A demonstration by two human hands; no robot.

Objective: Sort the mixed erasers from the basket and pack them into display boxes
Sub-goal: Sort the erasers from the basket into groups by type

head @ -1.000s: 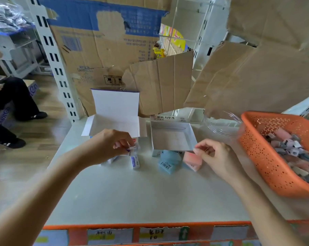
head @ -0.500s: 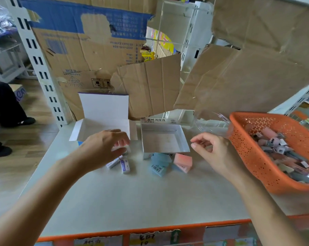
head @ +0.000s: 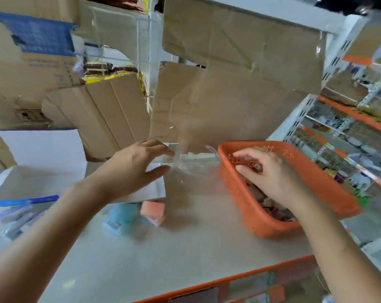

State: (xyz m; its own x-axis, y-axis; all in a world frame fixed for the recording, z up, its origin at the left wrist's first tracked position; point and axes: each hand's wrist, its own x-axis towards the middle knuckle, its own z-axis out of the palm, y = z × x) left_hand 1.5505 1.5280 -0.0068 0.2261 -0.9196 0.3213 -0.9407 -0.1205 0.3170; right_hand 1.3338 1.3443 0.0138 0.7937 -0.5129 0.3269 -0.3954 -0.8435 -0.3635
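So the person is at the grab-another-handful step. Their right hand (head: 270, 171) is down inside the orange perforated plastic basket (head: 235, 189), on the right side of the pale grey table (head: 163, 248), with its fingers bent into the heap of mixed pink and grey erasers (head: 272, 207). It's too blurry to tell if it has actually got hold of one.

The left hand (head: 137, 165) hovers with fingers spread wide, holding nothing. It's over the small white cardboard display box (head: 150, 191) and just short of a clear plastic bowl (head: 194, 165).

A pink block eraser (head: 152, 212) and a rounded light-blue eraser (head: 119, 217) lie on the table touching, right in front of that box. The pink one lies flat, long axis roughly left-to-right, the right end dipping a bit toward the person. The basket pile points every which way.

The next move is probably to pinch out one colour, lift it clear of the basket rim and turn it to line up with the box walls before it goes in. A bigger white box with its lid flipped up (head: 43, 149) sits far left.
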